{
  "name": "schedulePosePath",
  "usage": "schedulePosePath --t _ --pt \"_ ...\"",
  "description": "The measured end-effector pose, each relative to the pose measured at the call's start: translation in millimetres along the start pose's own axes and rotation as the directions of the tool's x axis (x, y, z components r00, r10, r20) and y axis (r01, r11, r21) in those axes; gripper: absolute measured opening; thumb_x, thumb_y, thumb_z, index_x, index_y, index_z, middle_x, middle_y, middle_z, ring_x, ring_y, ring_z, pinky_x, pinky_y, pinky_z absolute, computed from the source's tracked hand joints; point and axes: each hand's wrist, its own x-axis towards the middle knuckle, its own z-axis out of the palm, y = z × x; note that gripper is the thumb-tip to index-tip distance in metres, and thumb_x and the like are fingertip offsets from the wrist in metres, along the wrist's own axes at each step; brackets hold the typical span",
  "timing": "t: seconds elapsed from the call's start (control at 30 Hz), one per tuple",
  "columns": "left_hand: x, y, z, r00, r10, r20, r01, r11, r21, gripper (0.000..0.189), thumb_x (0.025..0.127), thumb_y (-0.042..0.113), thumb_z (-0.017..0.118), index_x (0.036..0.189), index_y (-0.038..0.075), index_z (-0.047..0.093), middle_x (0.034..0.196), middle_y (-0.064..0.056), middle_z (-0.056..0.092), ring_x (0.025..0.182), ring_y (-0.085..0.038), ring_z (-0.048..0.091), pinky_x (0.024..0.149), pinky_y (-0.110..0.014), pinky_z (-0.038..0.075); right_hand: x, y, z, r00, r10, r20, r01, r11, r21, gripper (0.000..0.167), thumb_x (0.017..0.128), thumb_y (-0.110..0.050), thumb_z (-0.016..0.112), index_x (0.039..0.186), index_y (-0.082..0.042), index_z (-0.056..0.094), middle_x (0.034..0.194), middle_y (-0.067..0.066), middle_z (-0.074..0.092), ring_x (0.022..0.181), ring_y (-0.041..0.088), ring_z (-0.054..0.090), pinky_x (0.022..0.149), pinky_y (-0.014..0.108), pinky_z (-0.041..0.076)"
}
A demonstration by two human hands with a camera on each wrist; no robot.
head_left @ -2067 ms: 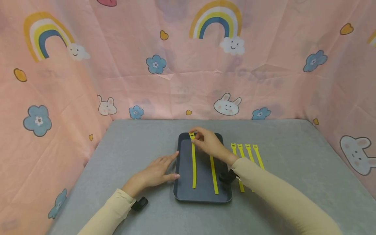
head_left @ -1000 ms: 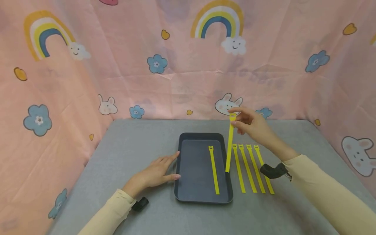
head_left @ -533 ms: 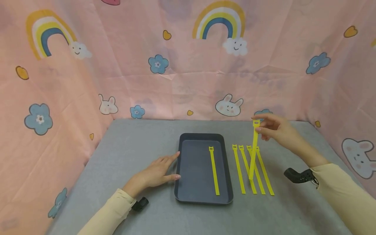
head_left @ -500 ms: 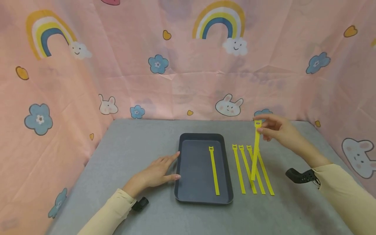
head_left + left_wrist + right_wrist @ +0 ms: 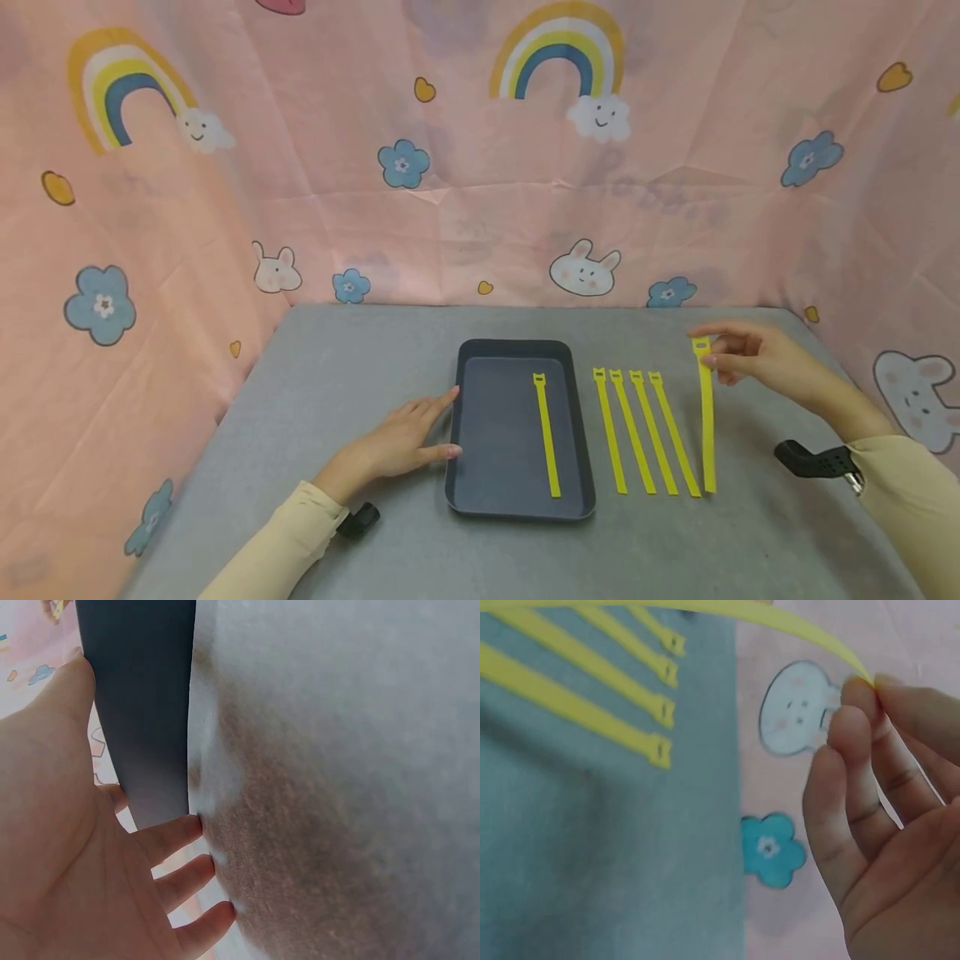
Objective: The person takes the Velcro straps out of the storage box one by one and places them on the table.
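My right hand (image 5: 772, 362) pinches the head end of a yellow hook-and-loop cable tie (image 5: 707, 417), which hangs down to the right of a row of similar ties. In the right wrist view this tie (image 5: 802, 626) bends away from my thumb and fingertips. Left of that row lies a dark grey tray (image 5: 491, 442) with one yellow tie (image 5: 548, 442) on its right side. My left hand (image 5: 390, 442) lies at the tray's left side, fingers extended, fingertips at the rim. The left wrist view has the tray's outer wall (image 5: 146, 712) beside the spread fingers.
Several yellow ties, among them the leftmost (image 5: 611, 433) and the rightmost (image 5: 675, 433), lie side by side on the grey table (image 5: 360, 358). A pink printed cloth (image 5: 480, 225) rises behind the table and at both sides.
My right hand has lifted one cable tie out of the tray's left part and carried it right, over the row, then lowered it on the row's right side. My left hand has stayed put.
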Motion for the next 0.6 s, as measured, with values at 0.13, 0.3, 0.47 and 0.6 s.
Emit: schedulePosePath --t 0.13,0.3,0.47,0.6 --pt "0.1 -0.7 0.2 1.000 -0.005 0.001 0.005 1.000 -0.002 0.087 0.094 0.060 0.054 0.161 0.026 0.009 0.164 -0.007 0.028 0.150 -0.039 0.027 0.120 -0.060 0.024 -1.8 15 0 0.998 0.032 0.047 -0.032 0.999 0.008 0.045 0.100 -0.022 0.060 0.140 -0.005 0.049 0.088 -0.002 0.068 0.072 0.021 0.062 0.066 0.029 0.053" --pt "0.8 -1.4 0.7 1.000 -0.009 0.004 0.009 1.000 0.003 0.087 0.094 0.062 0.053 0.161 0.029 0.007 0.164 -0.007 0.028 0.150 -0.037 0.027 0.120 -0.059 0.024 -2.5 31 2 0.996 0.075 0.057 -0.075 0.997 0.010 0.044 0.099 -0.022 0.061 0.139 -0.007 0.050 0.091 -0.001 0.069 0.073 0.022 0.062 0.066 0.031 0.053" --pt "1.0 -1.0 0.5 1.000 -0.013 0.006 0.012 1.000 0.016 0.088 0.094 0.061 0.053 0.161 0.028 0.006 0.164 -0.007 0.028 0.150 -0.037 0.027 0.120 -0.059 0.024 -0.8 43 5 0.993 0.107 0.050 -0.107 0.994 -0.001 0.048 0.099 -0.026 0.062 0.141 -0.006 0.050 0.095 0.001 0.068 0.075 0.024 0.062 0.065 0.033 0.053" --pt "0.6 0.5 -0.4 1.000 -0.011 0.010 0.011 1.000 0.017 0.088 0.094 0.061 0.053 0.161 0.028 0.007 0.164 -0.007 0.028 0.150 -0.038 0.027 0.120 -0.059 0.024 2.5 50 10 0.993 0.117 0.018 -0.117 0.993 -0.023 0.051 0.098 -0.031 0.062 0.142 -0.006 0.049 0.096 0.002 0.065 0.077 0.025 0.061 0.066 0.033 0.053"
